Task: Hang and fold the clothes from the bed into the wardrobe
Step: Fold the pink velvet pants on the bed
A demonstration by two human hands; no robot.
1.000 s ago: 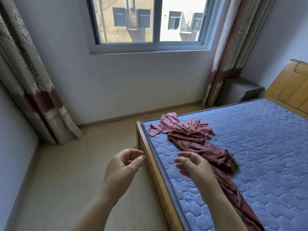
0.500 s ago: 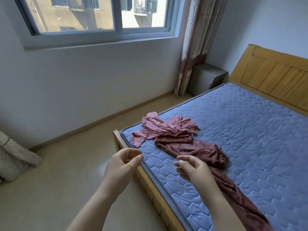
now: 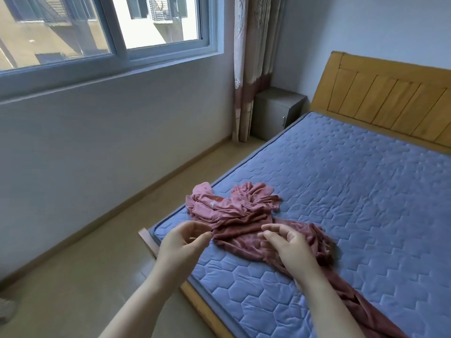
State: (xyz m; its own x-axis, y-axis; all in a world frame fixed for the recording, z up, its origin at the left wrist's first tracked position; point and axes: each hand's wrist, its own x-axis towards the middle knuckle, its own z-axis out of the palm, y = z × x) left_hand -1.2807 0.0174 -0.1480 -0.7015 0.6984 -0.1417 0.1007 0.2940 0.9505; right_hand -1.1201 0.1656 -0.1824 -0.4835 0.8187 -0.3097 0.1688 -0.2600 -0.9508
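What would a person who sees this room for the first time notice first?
The eye goes first to the crumpled pink garment and the darker red-brown garment piled at the near corner of the blue quilted mattress. Just in front of them, the left hand and the right hand hover with loosely curled fingers, holding nothing. The yellow wooden headboard stands at the far right.

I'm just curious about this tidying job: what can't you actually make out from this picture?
Wardrobe: nowhere in the head view.
Dark red garment: partly behind the right hand and forearm; its far end is cut off by the bottom edge.
Pink garment: crumpled on itself, so its type is unclear.
Bed: cut off by the right edge.
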